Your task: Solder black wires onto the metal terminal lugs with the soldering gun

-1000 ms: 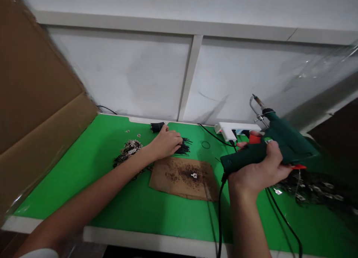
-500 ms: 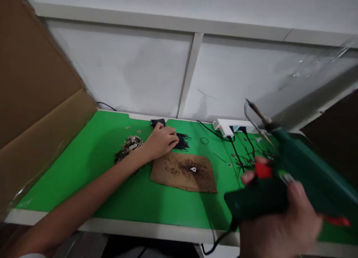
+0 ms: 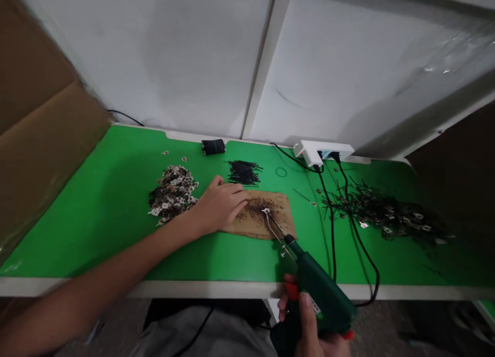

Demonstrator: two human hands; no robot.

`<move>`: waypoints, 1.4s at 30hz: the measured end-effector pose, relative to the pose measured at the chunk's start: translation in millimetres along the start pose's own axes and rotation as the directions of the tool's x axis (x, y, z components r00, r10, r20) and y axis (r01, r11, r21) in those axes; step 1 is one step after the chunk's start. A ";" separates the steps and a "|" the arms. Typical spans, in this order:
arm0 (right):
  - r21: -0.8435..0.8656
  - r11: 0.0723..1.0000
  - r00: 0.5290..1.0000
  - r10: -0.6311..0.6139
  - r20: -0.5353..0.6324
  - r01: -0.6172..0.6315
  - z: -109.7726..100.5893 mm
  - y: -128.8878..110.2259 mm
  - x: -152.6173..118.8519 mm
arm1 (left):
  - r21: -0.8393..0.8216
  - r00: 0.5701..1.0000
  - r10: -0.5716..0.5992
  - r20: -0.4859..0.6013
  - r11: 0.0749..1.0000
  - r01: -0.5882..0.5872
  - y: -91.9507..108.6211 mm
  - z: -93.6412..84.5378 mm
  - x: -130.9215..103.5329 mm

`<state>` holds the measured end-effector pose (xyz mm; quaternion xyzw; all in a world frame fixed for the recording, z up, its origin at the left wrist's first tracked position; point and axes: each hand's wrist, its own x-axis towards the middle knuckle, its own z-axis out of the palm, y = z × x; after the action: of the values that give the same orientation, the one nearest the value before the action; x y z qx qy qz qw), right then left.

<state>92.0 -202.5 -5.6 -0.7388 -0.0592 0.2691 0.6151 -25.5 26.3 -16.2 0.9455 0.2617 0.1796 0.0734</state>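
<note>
Left hand: palm down over the left part of the scorched brown board, fingers bent, fingertips drawn narrow on a thin black wire whose end points right. Forearm crosses from the near left.

Right hand: wrapped around the grip of a dark green soldering gun with red trigger, at the near edge of the work surface. Gun slants far and left; its tip and the bent metal feed tube beside it reach the small metal terminal, which lies on the board, right of the left fingertips. Whether the tip touches the terminal: cannot tell.

Surroundings, on the green work surface:
- Left of the board, partly behind the left wrist: heap of metal terminals; two loose ones on its far side.
- Far side of the board: spread of loose black wires, lying roughly parallel. Beyond and left of it, a bound wire bundle.
- Right of the spread: thin dark ring, flat.
- Far right: white power strip, plugs inserted, black cords running toward the near edge.
- Right: tangled pile of wires with terminals; individual joints too blurred to read.

Cardboard panel stands at left; white wall behind.
</note>
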 end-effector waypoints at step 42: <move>-0.291 0.957 0.990 0.040 0.134 0.001 -8.6 -12.6 17.3 | -0.121 0.999 -0.032 -0.005 0.992 0.031 6.5 6.4 -1.2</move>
<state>113.8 -199.8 1.5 -0.8011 -0.1332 0.3142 0.4917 -21.0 19.8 -21.0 0.9344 0.2655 0.1971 0.1326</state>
